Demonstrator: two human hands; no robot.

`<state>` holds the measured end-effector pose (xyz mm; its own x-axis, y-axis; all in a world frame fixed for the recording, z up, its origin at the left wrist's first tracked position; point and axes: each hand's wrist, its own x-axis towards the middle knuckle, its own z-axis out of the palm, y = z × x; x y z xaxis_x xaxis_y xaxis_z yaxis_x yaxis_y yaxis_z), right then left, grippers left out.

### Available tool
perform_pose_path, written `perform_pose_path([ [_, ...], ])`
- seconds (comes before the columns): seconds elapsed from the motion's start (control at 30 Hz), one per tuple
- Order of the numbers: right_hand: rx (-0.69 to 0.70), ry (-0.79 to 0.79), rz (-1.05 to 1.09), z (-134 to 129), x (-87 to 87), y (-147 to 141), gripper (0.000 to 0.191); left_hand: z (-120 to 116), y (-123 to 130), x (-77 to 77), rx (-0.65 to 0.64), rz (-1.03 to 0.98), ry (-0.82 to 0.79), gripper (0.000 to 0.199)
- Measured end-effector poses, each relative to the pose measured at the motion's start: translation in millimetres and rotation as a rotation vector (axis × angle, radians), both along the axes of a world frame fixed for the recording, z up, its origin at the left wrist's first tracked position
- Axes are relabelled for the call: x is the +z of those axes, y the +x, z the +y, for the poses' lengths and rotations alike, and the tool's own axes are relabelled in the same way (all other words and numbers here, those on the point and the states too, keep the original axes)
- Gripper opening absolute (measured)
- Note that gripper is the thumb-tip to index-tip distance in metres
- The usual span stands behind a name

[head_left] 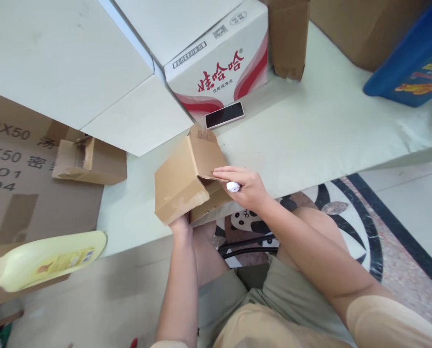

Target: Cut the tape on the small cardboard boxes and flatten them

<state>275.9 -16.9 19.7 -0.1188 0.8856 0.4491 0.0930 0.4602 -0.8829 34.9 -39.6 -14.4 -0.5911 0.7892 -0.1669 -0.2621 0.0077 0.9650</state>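
Note:
A small brown cardboard box is tilted at the near edge of the table, with a flap standing open toward me. My left hand holds it from below at its near left corner; the fingers are hidden behind the cardboard. At the right side of the opening, my right hand has its fingers against the flap edge. A small white object pokes out of that hand's grip; only its rounded end shows, so its kind is unclear.
Beyond the box lies a phone before a white-and-red water carton. Large white boxes stand left. A smaller brown box and a pale yellow bottle are at the left, a blue jug far right on the table.

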Motion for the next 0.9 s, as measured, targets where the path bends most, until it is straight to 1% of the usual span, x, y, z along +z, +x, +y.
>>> perform_pose_path([
  [0.1,0.007,0.07,0.016,-0.2,0.2,-0.4,0.033,-6.1,-5.0,-1.0,0.172,0.063,-0.041,0.043],
  [0.13,0.021,0.076,0.021,0.5,0.3,-0.5,0.032,-8.5,-6.9,-0.1,0.201,0.073,-0.05,0.043],
  [0.17,0.043,0.074,0.022,1.5,0.3,-0.7,0.03,-10.9,-9.1,1.3,0.199,0.076,-0.046,0.042],
  [0.3,0.141,0.05,0.005,5.6,-0.8,-0.4,0.035,-16.5,-21.0,7.2,0.091,0.052,0.045,0.034],
  [0.4,0.179,0.063,-0.011,6.4,-3.3,0.4,0.035,-15.7,-30.3,8.8,0.106,0.039,0.057,0.042],
  [0.47,0.232,0.104,-0.049,5.6,-5.6,0.4,0.037,-14.3,-35.2,8.3,0.081,0.023,0.076,0.051],
  [0.53,0.29,0.151,-0.111,3.9,-8.3,-0.6,0.047,-13.1,-39.1,7.0,0.026,-0.021,0.116,0.058],
  [0.57,0.313,0.167,-0.144,2.9,-9.8,-1.4,0.055,-12.8,-40.8,6.0,0.001,-0.056,0.134,0.058],
  [0.63,0.329,0.177,-0.187,1.2,-12.7,-3.0,0.065,-12.6,-44.1,3.4,-0.041,-0.146,0.151,0.053],
  [0.67,0.326,0.172,-0.196,0.7,-13.9,-3.5,0.067,-12.6,-45.6,1.8,-0.061,-0.19,0.15,0.05],
  [0.73,0.316,0.15,-0.195,0.6,-15.4,-3.6,0.065,-12.3,-48.3,-2.1,-0.118,-0.254,0.129,0.047],
  [0.8,0.329,0.134,-0.179,1.7,-14.9,-2.2,0.063,-11.4,-49.7,-6.4,-0.172,-0.271,0.091,0.049],
  [0.87,0.377,0.117,-0.16,3.0,-12.2,0.3,0.061,-9.7,-49.7,-10.3,-0.189,-0.245,0.052,0.052],
  [0.9,0.401,0.106,-0.144,3.5,-10.1,1.8,0.058,-8.8,-49.2,-11.7,-0.178,-0.22,0.035,0.054],
])
